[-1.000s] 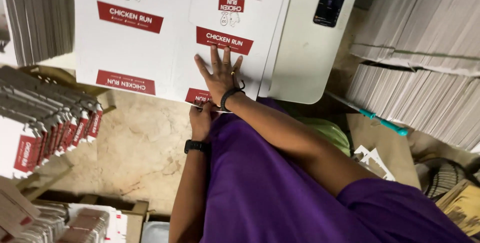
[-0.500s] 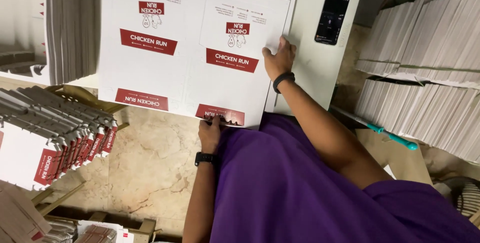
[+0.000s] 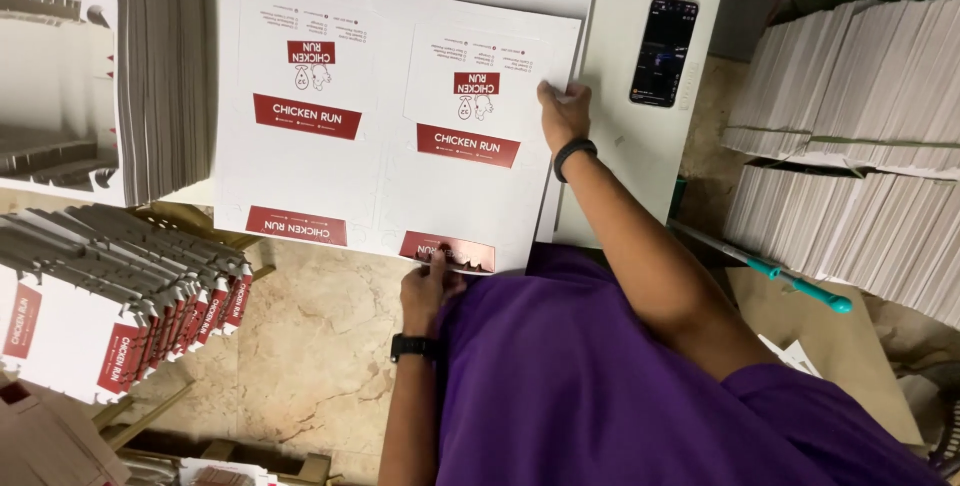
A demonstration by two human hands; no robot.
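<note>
A big white cardboard sheet (image 3: 390,136) with red bands lies flat on the white desk (image 3: 640,176), hanging over its near edge. The left hand (image 3: 428,286) pinches the sheet's near edge. The right hand (image 3: 563,114) holds its right edge, fingers closed on it. A black phone (image 3: 663,52) lies near the desk's right edge.

Bright even overhead light, sharp, soft shadows

Left hand (image 3: 432,284) pinches near edge of flat printed carton sheet (image 3: 390,136); right hand (image 3: 562,116) grips its right edge. Phone (image 3: 663,52) lies nearby on white table (image 3: 650,156).
</note>
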